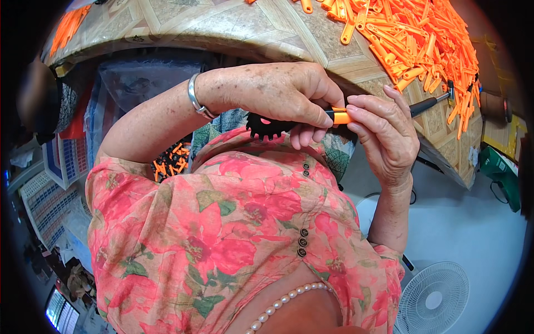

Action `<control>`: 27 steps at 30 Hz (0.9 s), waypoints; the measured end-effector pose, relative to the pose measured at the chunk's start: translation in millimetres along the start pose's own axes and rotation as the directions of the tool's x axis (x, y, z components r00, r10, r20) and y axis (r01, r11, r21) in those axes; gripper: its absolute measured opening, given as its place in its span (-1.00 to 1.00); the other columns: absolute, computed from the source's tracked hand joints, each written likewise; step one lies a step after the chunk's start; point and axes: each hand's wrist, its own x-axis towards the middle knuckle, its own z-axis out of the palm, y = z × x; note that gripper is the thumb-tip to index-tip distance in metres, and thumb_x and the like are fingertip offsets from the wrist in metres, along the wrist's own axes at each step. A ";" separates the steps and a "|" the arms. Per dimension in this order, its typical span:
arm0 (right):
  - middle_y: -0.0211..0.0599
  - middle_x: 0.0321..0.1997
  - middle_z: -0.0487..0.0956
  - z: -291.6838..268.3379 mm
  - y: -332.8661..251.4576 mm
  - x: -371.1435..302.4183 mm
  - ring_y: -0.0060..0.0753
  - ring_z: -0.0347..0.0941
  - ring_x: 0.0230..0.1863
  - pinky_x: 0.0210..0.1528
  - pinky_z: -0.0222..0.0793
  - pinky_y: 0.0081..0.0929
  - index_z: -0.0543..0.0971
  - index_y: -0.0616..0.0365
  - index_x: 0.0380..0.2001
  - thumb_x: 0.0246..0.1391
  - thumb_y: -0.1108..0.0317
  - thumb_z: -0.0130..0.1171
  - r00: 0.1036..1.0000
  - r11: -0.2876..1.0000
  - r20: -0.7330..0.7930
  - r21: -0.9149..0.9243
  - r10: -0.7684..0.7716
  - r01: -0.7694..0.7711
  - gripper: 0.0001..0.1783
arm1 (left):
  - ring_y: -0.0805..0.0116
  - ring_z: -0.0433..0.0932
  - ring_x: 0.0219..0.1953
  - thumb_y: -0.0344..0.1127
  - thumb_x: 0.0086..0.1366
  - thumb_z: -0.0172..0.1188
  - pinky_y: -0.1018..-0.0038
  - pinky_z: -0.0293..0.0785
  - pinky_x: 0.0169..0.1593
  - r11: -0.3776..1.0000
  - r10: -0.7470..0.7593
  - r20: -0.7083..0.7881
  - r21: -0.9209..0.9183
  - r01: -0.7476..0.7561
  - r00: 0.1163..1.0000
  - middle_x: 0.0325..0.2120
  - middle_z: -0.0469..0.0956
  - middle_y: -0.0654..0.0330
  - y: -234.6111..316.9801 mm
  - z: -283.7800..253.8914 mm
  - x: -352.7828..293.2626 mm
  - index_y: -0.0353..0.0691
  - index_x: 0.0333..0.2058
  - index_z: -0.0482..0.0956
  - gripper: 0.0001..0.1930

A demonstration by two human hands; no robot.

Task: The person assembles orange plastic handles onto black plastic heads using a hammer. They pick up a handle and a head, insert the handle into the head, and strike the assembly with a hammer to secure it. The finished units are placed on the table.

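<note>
My left hand (295, 92), with a silver bracelet at its wrist, is closed around a black part that has a round toothed wheel (266, 128) at its left end. Thumb and fingers cover much of that part's middle. At its right end sits a small orange plastic piece (341, 118), apparently meeting the black part; how they join is hidden by the fingers. My right hand (386, 131) pinches this orange piece between thumb and fingertips. Both hands are close together over my lap, just off the table's near edge.
A large heap of orange plastic parts (428, 39) covers the table's right side. A black-handled tool (424, 106) lies by the heap. More orange pieces (69, 28) lie far left on the table (222, 33). Below are orange and black parts (171, 162) and a white fan (434, 300).
</note>
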 end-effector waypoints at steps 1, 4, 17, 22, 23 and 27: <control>-0.36 -0.21 0.65 1.1 0.2 -0.7 -0.35 0.57 -0.18 0.09 0.35 -0.24 0.66 0.07 -0.28 -0.15 0.42 0.38 1.000 1.000 -0.013 0.004 -0.002 0.002 -0.73 | 0.60 0.54 -0.54 -0.40 0.36 0.03 0.66 0.50 -0.42 1.000 0.005 0.005 0.004 -0.006 1.000 -0.49 0.57 0.27 -1.3 0.3 0.2 -0.35 -0.23 0.49 -0.86; -0.36 -0.24 0.64 3.6 1.3 -2.2 -0.35 0.57 -0.21 -0.01 0.40 -0.29 0.66 0.08 -0.29 -0.17 0.43 0.39 0.999 1.000 -0.035 -0.003 -0.022 0.022 -0.72 | 0.60 0.52 -0.55 -0.40 0.36 0.03 0.65 0.50 -0.43 0.998 0.011 -0.019 0.058 -0.009 1.000 -0.51 0.56 0.28 -1.3 3.1 -0.1 -0.35 -0.26 0.50 -0.86; -0.31 -0.37 0.62 -8.1 -10.6 3.8 -0.27 0.55 -0.31 -0.21 0.36 -0.35 0.62 0.13 -0.31 -0.16 0.43 0.37 0.979 0.981 0.108 0.070 0.175 -0.183 -0.75 | 0.11 0.48 -0.61 -0.33 0.32 0.10 0.33 0.38 -0.51 0.645 0.407 -0.010 0.711 -0.279 0.913 -0.67 0.43 0.01 0.5 2.6 2.7 -0.35 -0.31 0.49 -0.83; -0.29 -0.44 0.58 -5.0 -6.6 9.0 -0.19 0.52 -0.36 -0.24 0.35 -0.31 0.60 0.14 -0.37 -0.11 0.39 0.32 0.979 0.987 0.138 0.022 0.153 -0.158 -0.82 | -0.08 0.47 -0.53 -0.35 0.24 0.14 0.17 0.34 -0.48 0.453 0.494 -0.016 0.858 -0.242 0.869 -0.65 0.41 -0.06 -5.3 -1.3 6.2 -0.32 -0.40 0.46 -0.86; -0.29 -0.46 0.57 -3.1 -6.0 9.6 -0.18 0.51 -0.38 -0.24 0.35 -0.30 0.59 0.14 -0.40 -0.10 0.40 0.31 0.979 0.987 0.132 0.028 0.153 -0.158 -0.84 | -0.08 0.48 -0.52 -0.35 0.23 0.15 0.17 0.36 -0.48 0.403 0.498 -0.017 0.890 -0.214 0.867 -0.65 0.42 -0.05 -5.3 -1.4 6.4 -0.31 -0.41 0.45 -0.86; -0.26 -0.48 0.54 5.4 -4.6 11.1 -0.14 0.48 -0.40 -0.27 0.35 -0.27 0.53 0.16 -0.47 -0.08 0.44 0.27 0.983 0.991 0.129 0.024 0.129 -0.133 -0.89 | -0.05 0.50 -0.52 -0.36 0.17 0.17 0.17 0.40 -0.47 0.321 0.511 -0.025 0.933 -0.164 0.859 -0.65 0.43 0.00 -15.0 2.0 8.8 -0.30 -0.44 0.42 -0.85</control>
